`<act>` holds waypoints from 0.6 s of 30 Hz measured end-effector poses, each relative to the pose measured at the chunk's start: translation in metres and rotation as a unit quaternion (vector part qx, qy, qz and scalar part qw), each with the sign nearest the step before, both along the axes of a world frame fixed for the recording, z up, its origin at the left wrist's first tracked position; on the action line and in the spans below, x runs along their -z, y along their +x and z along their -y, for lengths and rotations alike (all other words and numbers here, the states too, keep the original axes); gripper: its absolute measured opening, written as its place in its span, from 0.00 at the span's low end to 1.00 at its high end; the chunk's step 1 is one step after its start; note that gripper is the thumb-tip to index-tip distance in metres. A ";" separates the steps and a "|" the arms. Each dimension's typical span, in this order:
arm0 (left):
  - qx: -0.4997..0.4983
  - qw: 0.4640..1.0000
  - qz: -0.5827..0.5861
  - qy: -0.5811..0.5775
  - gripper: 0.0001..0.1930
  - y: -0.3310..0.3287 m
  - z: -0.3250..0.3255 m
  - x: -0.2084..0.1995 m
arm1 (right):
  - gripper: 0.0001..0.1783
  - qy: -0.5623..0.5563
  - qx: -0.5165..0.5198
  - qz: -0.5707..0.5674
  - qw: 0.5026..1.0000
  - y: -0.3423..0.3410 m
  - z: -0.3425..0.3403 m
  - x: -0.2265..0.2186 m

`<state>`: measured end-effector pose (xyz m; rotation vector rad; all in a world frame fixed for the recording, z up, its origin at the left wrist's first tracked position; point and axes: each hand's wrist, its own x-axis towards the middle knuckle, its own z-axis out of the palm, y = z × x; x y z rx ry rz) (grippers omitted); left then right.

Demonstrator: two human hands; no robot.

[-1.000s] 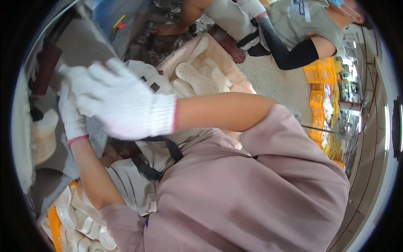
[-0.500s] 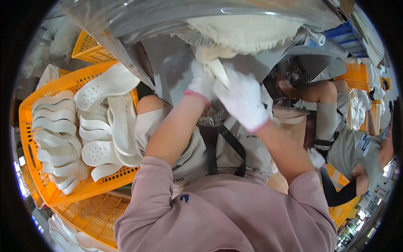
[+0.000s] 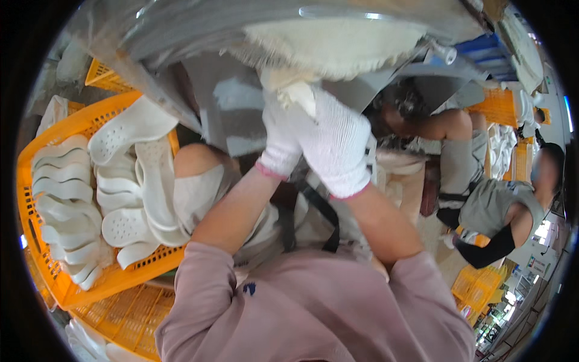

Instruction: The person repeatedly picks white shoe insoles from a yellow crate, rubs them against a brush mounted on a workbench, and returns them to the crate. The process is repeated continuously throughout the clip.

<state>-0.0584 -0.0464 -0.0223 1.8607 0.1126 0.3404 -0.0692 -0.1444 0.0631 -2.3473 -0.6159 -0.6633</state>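
Both of my hands wear white knit gloves with pink cuffs and are close together under the frayed rim of a cream cloth buffing wheel [image 3: 338,45]. My left hand [image 3: 281,136] and my right hand [image 3: 338,145] are closed around a white shoe sole [image 3: 300,98]. Only its pale end shows above the fingers, close against the lower edge of the cloth. The gloves hide the rest of it, and motion blurs the upper edge.
A grey metal hood [image 3: 199,30] curves over the wheel. To my left, an orange basket [image 3: 78,295] holds several white perforated soles [image 3: 132,130], with another orange crate [image 3: 120,326] below. Right of me sits a co-worker [image 3: 500,208] near more orange crates [image 3: 497,105].
My hands have drawn closer together, the right one overlapping the left. Less of the sole sticks out between them. The whole view has shifted slightly, and the co-worker's head now shows.
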 end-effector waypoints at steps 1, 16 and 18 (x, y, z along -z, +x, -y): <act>0.019 1.000 0.006 0.018 0.21 0.001 0.004 0.003 | 0.11 -0.057 0.063 -0.095 0.992 0.004 -0.003 -0.004; 0.024 0.720 -0.141 -0.679 0.29 0.048 -0.010 -0.004 | 0.20 -0.084 -0.283 -0.274 0.915 0.000 0.013 -0.026; 0.014 0.698 -0.191 -0.690 0.29 0.030 0.003 0.002 | 0.24 -0.156 -0.209 -0.150 0.954 -0.045 0.026 -0.024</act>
